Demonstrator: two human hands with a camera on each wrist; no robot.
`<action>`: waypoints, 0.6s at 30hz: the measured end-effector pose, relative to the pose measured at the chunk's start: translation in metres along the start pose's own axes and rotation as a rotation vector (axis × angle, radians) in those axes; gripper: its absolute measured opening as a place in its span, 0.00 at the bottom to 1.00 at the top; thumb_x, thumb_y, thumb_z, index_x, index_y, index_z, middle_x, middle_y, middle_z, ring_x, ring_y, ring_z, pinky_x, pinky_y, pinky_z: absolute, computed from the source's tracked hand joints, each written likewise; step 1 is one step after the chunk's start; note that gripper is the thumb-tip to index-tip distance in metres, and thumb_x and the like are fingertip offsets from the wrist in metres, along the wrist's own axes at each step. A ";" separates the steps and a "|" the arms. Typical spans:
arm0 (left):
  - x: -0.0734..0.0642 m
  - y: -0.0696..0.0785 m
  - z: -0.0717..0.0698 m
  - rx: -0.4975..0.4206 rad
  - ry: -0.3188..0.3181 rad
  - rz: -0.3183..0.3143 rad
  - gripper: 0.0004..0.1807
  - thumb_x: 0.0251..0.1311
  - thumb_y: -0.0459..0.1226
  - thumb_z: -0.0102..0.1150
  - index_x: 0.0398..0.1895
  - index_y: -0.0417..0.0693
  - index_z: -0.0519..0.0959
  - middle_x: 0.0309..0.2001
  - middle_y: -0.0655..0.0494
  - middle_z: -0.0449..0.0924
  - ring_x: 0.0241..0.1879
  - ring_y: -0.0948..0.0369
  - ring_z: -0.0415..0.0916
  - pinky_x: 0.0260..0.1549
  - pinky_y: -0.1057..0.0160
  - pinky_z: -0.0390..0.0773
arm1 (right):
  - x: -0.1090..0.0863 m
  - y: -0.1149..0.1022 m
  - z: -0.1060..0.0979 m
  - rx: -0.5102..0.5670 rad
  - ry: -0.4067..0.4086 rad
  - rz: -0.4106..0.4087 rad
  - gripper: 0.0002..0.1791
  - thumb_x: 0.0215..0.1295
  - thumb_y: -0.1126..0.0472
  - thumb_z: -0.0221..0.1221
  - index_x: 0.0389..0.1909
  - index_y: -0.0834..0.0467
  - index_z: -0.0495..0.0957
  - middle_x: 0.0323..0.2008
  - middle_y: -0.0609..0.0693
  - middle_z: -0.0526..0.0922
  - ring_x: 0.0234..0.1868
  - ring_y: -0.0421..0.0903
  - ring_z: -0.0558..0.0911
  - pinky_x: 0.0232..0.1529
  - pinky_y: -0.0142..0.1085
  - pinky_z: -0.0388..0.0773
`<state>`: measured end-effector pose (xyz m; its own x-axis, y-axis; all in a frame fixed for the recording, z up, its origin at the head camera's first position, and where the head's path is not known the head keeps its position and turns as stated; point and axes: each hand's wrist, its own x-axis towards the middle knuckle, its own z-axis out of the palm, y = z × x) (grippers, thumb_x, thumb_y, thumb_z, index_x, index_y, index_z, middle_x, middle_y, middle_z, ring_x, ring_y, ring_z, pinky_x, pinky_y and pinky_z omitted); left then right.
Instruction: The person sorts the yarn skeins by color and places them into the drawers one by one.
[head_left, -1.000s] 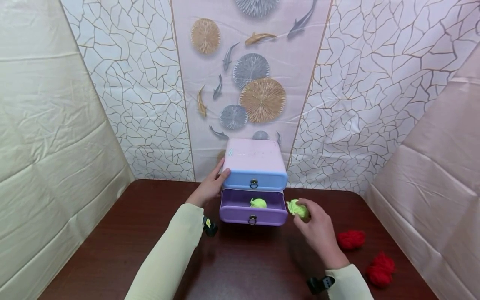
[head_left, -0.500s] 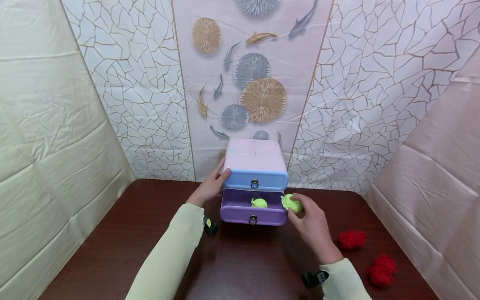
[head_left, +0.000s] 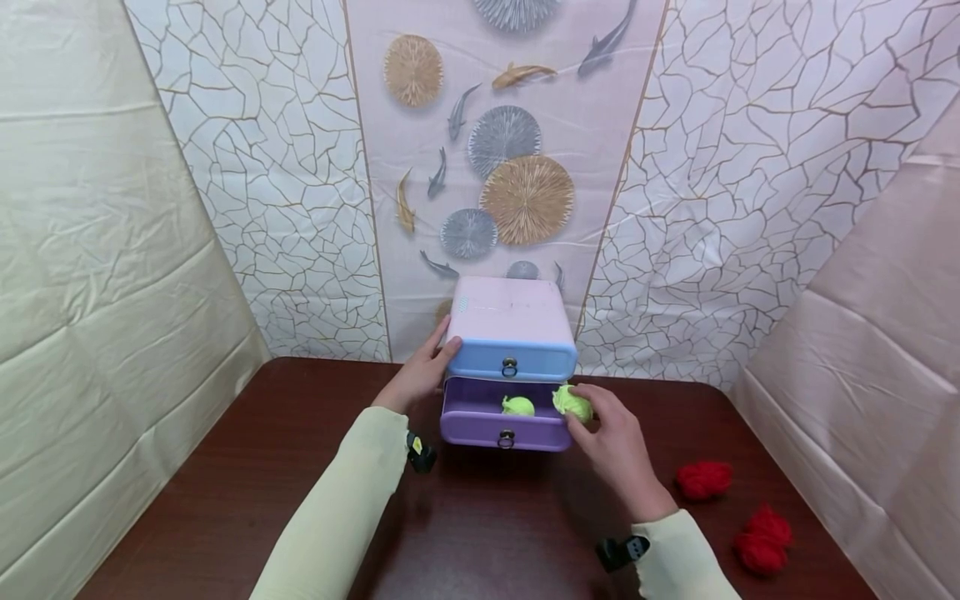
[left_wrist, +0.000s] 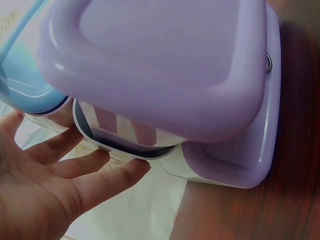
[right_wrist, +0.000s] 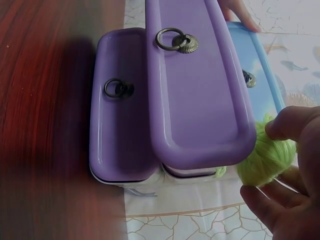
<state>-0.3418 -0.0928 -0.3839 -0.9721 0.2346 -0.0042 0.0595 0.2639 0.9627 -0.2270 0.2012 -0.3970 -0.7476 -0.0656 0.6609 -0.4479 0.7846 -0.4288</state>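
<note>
A small chest of drawers (head_left: 512, 310) with a pink top stands at the back of the table. Its blue top drawer (head_left: 480, 360) is closed. The purple middle drawer (head_left: 468, 432) is pulled out, with a yellow-green yarn ball (head_left: 519, 406) in it. My left hand (head_left: 420, 375) rests on the chest's left side, fingers extended along it in the left wrist view. My right hand (head_left: 618, 446) pinches a second yellow-green yarn ball (head_left: 573, 403) between thumb and fingers, over the open drawer's right edge. In the right wrist view that ball (right_wrist: 267, 157) sits beside the drawer front's corner.
Two red yarn balls, one farther back (head_left: 703, 480) and one nearer (head_left: 763, 542), lie on the brown table (head_left: 480, 525) to the right. A closed purple bottom drawer (right_wrist: 122, 135) shows below the open one. A patterned cloth (head_left: 420, 150) hangs behind the chest.
My right hand has moved left with the yarn ball, from beside the open drawer to over its right edge. The left hand and the chest stay in place.
</note>
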 end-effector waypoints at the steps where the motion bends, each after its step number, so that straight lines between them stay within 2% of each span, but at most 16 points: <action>1: 0.000 0.000 0.000 0.001 0.001 0.000 0.44 0.56 0.72 0.44 0.74 0.84 0.42 0.76 0.46 0.51 0.65 0.41 0.67 0.45 0.44 0.81 | 0.000 0.000 0.001 0.002 0.000 -0.008 0.20 0.56 0.63 0.69 0.51 0.58 0.80 0.52 0.56 0.81 0.47 0.51 0.82 0.38 0.45 0.83; 6: -0.001 0.001 0.000 0.014 0.007 -0.002 0.43 0.57 0.72 0.43 0.75 0.83 0.42 0.76 0.46 0.51 0.64 0.41 0.67 0.45 0.45 0.81 | 0.000 -0.001 0.002 0.016 -0.010 -0.011 0.20 0.57 0.62 0.69 0.52 0.57 0.80 0.52 0.56 0.81 0.47 0.51 0.82 0.40 0.45 0.83; 13: -0.001 0.001 0.000 0.033 0.010 -0.004 0.42 0.58 0.71 0.43 0.74 0.85 0.42 0.76 0.47 0.49 0.65 0.41 0.66 0.45 0.44 0.81 | -0.004 -0.001 0.001 -0.016 -0.021 0.025 0.17 0.59 0.60 0.68 0.50 0.55 0.80 0.50 0.54 0.81 0.49 0.51 0.81 0.46 0.48 0.82; 18: -0.001 0.001 -0.001 0.025 0.009 0.001 0.41 0.58 0.71 0.43 0.73 0.86 0.42 0.77 0.49 0.47 0.66 0.40 0.65 0.46 0.43 0.81 | -0.008 0.000 0.001 -0.023 -0.009 0.050 0.15 0.59 0.59 0.67 0.48 0.55 0.81 0.46 0.53 0.82 0.43 0.50 0.81 0.42 0.47 0.82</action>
<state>-0.3412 -0.0932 -0.3828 -0.9739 0.2268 -0.0013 0.0657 0.2874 0.9556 -0.2213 0.2008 -0.4026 -0.7729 -0.0312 0.6337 -0.3987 0.8008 -0.4469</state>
